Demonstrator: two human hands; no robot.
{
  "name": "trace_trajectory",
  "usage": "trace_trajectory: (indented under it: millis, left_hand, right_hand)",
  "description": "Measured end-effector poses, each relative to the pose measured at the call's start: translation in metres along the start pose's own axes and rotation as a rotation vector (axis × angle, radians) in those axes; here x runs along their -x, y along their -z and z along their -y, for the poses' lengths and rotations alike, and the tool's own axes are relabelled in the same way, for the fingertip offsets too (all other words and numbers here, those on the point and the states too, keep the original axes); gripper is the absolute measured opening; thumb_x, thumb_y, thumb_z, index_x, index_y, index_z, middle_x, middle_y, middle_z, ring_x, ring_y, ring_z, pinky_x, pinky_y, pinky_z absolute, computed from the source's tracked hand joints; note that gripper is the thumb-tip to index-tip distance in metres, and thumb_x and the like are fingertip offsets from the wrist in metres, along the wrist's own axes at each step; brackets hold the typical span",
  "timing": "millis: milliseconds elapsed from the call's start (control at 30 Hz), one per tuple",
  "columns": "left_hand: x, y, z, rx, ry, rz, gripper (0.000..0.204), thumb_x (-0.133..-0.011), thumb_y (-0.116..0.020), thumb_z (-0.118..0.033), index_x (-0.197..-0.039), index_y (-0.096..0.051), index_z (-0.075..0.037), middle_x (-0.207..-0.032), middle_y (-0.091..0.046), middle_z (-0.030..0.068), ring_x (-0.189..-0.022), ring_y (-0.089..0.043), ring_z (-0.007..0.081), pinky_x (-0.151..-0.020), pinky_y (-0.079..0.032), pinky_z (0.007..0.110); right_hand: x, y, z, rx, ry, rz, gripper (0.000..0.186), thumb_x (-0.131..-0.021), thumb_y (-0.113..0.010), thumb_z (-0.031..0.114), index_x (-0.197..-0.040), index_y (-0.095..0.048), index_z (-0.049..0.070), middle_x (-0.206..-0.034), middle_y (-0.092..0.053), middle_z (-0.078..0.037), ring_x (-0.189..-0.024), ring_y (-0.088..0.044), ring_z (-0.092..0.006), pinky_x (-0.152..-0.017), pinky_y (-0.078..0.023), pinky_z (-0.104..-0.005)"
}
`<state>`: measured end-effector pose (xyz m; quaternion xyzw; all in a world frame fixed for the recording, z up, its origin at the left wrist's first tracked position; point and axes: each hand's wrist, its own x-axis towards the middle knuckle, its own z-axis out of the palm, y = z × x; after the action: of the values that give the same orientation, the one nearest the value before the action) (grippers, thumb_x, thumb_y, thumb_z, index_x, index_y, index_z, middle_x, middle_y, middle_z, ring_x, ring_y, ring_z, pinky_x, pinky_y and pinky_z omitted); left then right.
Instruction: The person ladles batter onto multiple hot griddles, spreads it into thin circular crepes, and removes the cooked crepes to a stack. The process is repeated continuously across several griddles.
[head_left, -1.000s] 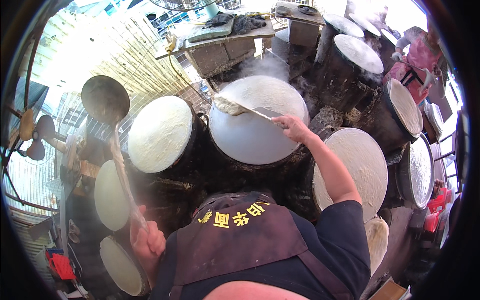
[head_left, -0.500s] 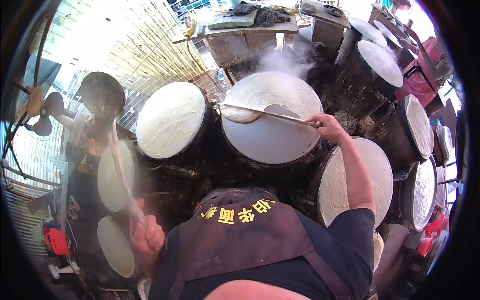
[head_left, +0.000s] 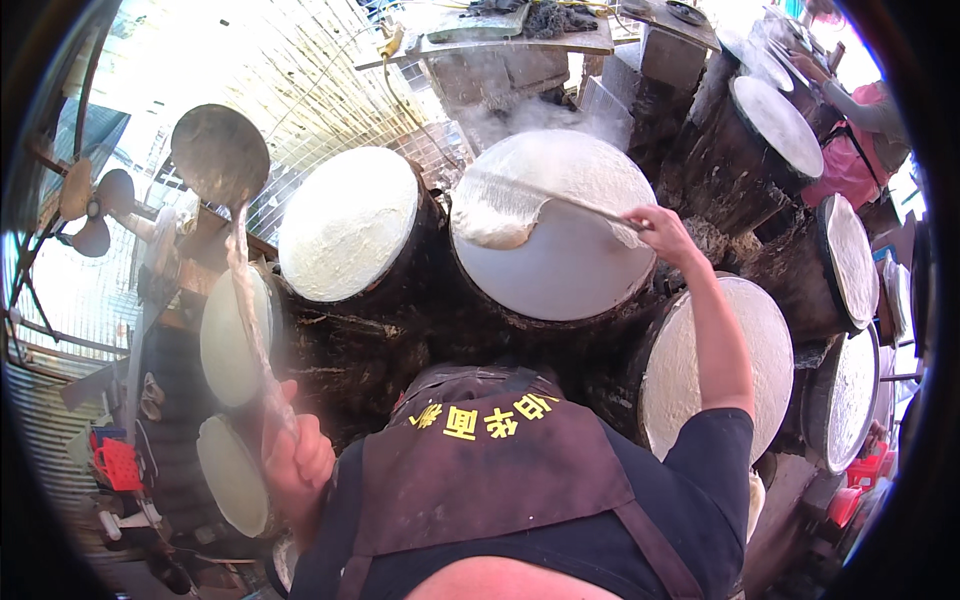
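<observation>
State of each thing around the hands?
Left hand, closed around ladle
Ladle, held, bowl away from hand
Right hand, closed on long tool
Long tool, slanted over middle griddle, far end blurred
Middle griddle, near part bare
Middle batter, spread over part only
Left batter, spread full round
Right batter, spread, partly hidden

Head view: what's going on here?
A person's right hand grips a scraper over the middle griddle. White batter covers its far part; the near part looks bare. The left hand holds a ladle by its handle, bowl up, left of the griddle. Someone in pink is at far right.
</observation>
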<state>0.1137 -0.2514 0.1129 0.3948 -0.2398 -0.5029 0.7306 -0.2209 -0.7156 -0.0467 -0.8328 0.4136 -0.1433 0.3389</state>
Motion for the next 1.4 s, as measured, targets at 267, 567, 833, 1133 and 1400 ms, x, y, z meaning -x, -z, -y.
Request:
trace_trajectory:
  millis: [267, 567, 833, 1133, 1400]
  left_hand:
    - [0.004, 0.003, 0.004, 0.007, -0.007, 0.066, 0.056, -0.102, -0.042, -0.024, -0.149, -0.016, -0.009, -0.066, -0.038, 0.0020, -0.039, -0.031, 0.0061, -0.031, -0.031, 0.021]
    - [-0.013, -0.005, 0.003, 0.046, 0.112, 0.108, 0.059, -0.099, -0.050, -0.028, -0.148, -0.022, -0.011, -0.063, -0.040, 0.0004, -0.040, -0.032, 0.0071, -0.033, -0.029, 0.023]
    - [-0.029, 0.028, -0.001, 0.091, 0.225, 0.182, 0.057, -0.100, -0.049, -0.028, -0.148, -0.023, -0.012, -0.063, -0.038, -0.0004, -0.039, -0.030, 0.0064, -0.033, -0.028, 0.022]
    - [-0.072, 0.081, -0.033, 0.104, 0.292, 0.460, 0.061, -0.102, -0.044, -0.026, -0.151, -0.011, -0.010, -0.064, -0.036, 0.0012, -0.039, -0.029, 0.0057, -0.030, -0.031, 0.021]
    - [-0.082, 0.140, -0.060, 0.155, 0.368, 0.467, 0.062, -0.101, -0.046, -0.029, -0.151, -0.013, -0.011, -0.060, -0.035, 0.0001, -0.038, -0.028, 0.0063, -0.030, -0.031, 0.021]
  right_hand:
    - [0.023, 0.014, 0.004, 0.008, 0.058, 0.151, 0.037, -0.072, -0.054, -0.010, -0.100, -0.071, 0.007, -0.093, -0.069, -0.014, -0.092, -0.065, -0.0264, -0.082, -0.050, -0.0338]
    - [0.018, -0.007, -0.001, 0.052, 0.132, 0.063, 0.032, -0.070, -0.055, -0.008, -0.097, -0.069, 0.004, -0.092, -0.065, -0.014, -0.094, -0.062, -0.0298, -0.085, -0.048, -0.0353]
    - [0.185, 0.016, 0.026, 0.011, -0.145, -0.105, 0.037, -0.074, -0.055, -0.009, -0.106, -0.066, 0.006, -0.086, -0.062, -0.006, -0.079, -0.059, -0.0185, -0.069, -0.046, -0.0311]
    - [0.124, -0.225, 0.190, -0.837, -0.380, -0.134, 0.059, -0.090, -0.053, 0.003, -0.146, -0.036, 0.014, -0.075, -0.055, -0.003, -0.053, -0.050, -0.0083, -0.045, -0.046, -0.0260]
    - [0.126, -0.292, 0.222, -0.663, -0.546, -0.307, 0.049, -0.091, -0.054, 0.012, -0.139, -0.045, 0.014, -0.076, -0.064, -0.012, -0.056, -0.059, -0.0193, -0.053, -0.050, -0.0350]
